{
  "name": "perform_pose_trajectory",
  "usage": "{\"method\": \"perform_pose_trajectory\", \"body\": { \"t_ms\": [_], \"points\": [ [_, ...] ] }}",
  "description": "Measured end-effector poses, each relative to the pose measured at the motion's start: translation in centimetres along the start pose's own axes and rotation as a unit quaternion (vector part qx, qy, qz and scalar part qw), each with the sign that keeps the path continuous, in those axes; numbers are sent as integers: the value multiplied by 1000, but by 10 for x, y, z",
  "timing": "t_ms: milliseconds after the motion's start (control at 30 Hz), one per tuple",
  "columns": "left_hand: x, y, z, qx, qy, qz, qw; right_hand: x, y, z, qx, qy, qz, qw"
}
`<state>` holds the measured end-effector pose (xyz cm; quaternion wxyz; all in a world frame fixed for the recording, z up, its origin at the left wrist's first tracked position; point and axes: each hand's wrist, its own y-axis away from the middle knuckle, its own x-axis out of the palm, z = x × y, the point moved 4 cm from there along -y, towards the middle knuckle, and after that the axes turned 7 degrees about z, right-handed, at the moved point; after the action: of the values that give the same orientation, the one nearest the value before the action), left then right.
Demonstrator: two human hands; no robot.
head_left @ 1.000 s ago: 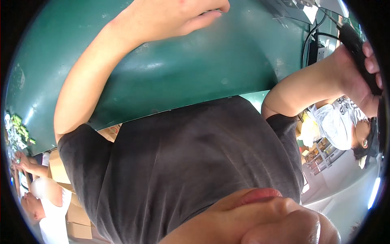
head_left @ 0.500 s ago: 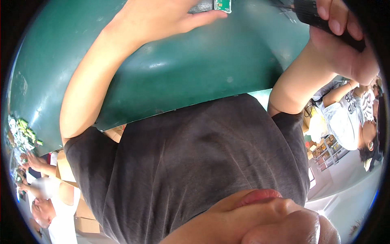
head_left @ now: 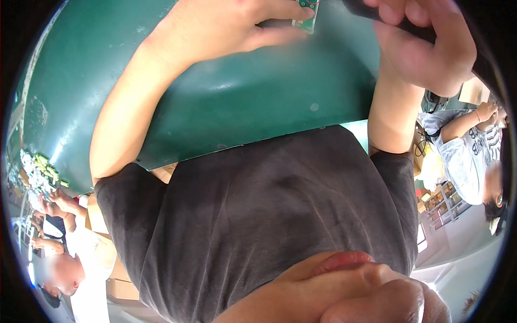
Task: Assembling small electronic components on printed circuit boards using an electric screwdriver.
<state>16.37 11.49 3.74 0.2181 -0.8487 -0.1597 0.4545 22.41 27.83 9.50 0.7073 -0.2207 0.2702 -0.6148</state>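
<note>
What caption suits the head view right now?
Left hand pinching a small green circuit board at a green table, right hand gripping a black tool.

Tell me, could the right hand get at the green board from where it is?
Probably yes: the right hand holds a black tool, so it looks busy, but only green tabletop shows between tool and board, which the left hand holds.

Green board (head_left: 305, 25), slanted black tool (head_left: 363, 9)
</note>
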Motion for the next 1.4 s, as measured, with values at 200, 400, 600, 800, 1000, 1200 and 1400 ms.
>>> {"method": "perform_pose_trajectory", "body": {
  "t_ms": [200,400,600,800,1000,1200,1400],
  "points": [
    [-1,4,0,11,-1,-6,1000,9,-10,-2,5,7,32,999],
    [0,6,-1,2,-20,12,1000,9,-6,-11,-32,-37,18,999],
    [-1,7,-3,-12,-26,27,999,11,6,-26,-43,-101,-40,993],
    [-11,-1,-13,-41,6,40,998,21,-2,-8,35,-25,-86,995],
    [-18,-1,-18,-80,43,44,995,19,-3,-22,-20,40,-49,998],
    [-9,1,-15,-49,63,-2,997,25,4,-21,17,80,-71,994],
    [-16,-3,-15,-102,43,10,994,12,-2,-14,32,-68,-197,978]
  ]
}}
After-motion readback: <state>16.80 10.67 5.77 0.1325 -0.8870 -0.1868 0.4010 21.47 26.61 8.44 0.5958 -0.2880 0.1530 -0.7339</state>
